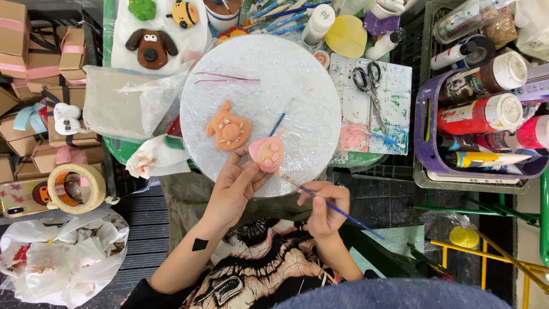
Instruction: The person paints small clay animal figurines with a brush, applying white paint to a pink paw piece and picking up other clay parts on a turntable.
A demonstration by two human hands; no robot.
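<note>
A person's left hand pinches a small pink clay figure between thumb and fingertips at the centre of the frame, just above the near rim of a round white work board. The right hand, lower and to the right, closes its fingers around a thin blue paintbrush. The brush's long axis runs diagonally, its tip pointing up-left toward the figure's lower edge, close beside it. An orange clay figure lies flat on the board, just left of the pink one.
</note>
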